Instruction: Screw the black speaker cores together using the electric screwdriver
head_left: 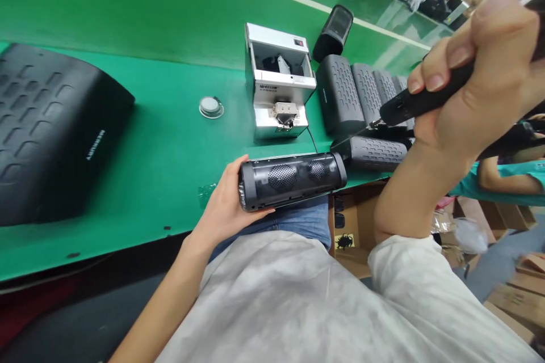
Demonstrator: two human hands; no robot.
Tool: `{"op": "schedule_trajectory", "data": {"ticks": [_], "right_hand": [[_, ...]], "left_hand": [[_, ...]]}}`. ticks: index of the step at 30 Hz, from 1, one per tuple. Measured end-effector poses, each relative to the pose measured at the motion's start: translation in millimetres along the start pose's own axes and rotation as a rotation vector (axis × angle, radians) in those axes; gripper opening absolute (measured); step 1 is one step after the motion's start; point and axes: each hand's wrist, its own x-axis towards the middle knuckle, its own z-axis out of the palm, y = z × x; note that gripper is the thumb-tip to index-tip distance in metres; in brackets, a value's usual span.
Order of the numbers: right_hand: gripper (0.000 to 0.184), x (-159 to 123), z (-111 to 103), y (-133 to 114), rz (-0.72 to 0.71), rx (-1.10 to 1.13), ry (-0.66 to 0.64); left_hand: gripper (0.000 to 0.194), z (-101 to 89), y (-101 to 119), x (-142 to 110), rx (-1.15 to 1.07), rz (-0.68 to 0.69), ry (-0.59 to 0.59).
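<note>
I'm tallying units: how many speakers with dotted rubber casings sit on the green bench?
5: a row of four speakers right of the screw feeder, and one lying in front of them. More may hide behind the right hand.

green bench mat (162,181) (scuffed) holds a screw feeder (276,82) and speaker housings (338,93)

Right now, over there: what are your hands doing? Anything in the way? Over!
Left hand gripping black speaker tube. Right hand holding black electric screwdriver, bit near the tube's end. Grey speaker right beside the bit.
</note>
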Motion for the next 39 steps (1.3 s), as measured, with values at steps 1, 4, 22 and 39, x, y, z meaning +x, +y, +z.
{"op": "schedule_trajectory", "data": {"ticks": [1, 4, 22, 39], "right_hand": [[0.018, -1, -3, 1, -0.063, -0.011, 0.015], [0.017, -2, -11, 13, -0.134, -0.026, 0.066], [0.03, -55, -27, 78, 0.114, 0.08, 0.003], [0.029, -41, -26, 78, 0.181, 0.213, -0.073]], "left_hand": [[0.127, -0.2, -1, 0, 0.001, 0.001, 0.001], [0.127, -1.8, -1, -1, 0.004, 0.003, -0.007], [0.114, -11.0, 12, 0, -0.048, -0.08, 0.003], [0.118, -10.4, 10, 1, -0.035, -0.057, -0.041]]}}
